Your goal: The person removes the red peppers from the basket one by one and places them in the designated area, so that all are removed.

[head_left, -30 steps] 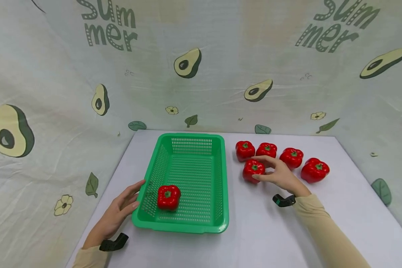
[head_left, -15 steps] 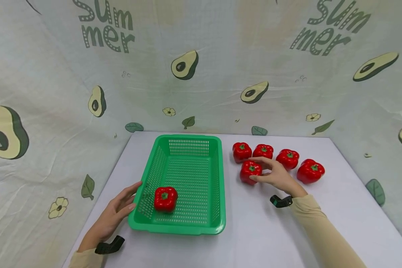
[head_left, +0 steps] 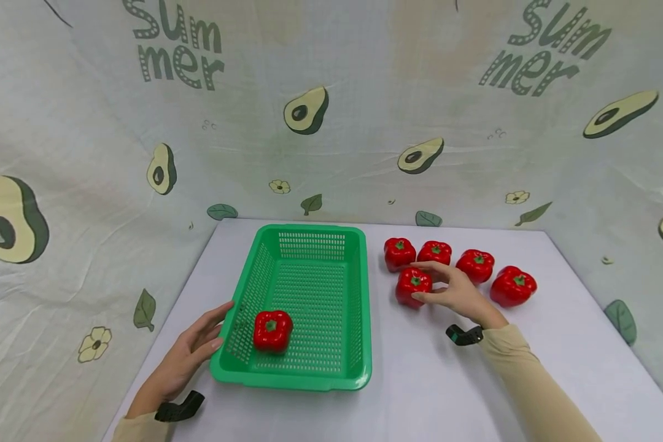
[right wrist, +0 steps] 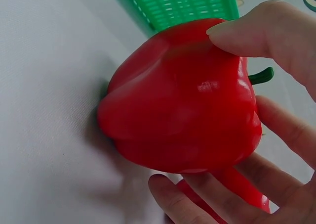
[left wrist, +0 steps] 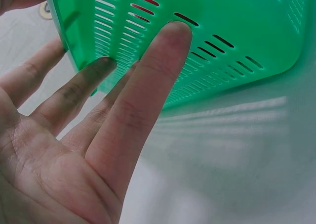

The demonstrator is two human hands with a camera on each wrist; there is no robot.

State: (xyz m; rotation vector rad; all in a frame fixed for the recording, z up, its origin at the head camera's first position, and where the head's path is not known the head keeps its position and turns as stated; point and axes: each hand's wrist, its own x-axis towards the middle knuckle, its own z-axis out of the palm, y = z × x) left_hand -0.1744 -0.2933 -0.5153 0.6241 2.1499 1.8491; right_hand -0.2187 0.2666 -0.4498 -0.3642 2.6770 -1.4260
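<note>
My right hand holds a red bell pepper between thumb and fingers, to the right of a green plastic basket. Seen from the right wrist, that bell pepper lies on its surface with its green stem towards my palm; the thumb presses one side and the fingers the other. My left hand is at the basket's left side. In the left wrist view its fingers are stretched out, with the tips against the slotted basket wall. Another red bell pepper sits inside the basket, near its front left.
Several more red bell peppers stand in a row behind and to the right of my right hand, from the leftmost pepper to the rightmost pepper. A printed cloth hangs behind the white table and at its sides.
The head view has shifted slightly. Both hands keep their places, the right on its bell pepper and the left at the basket.
</note>
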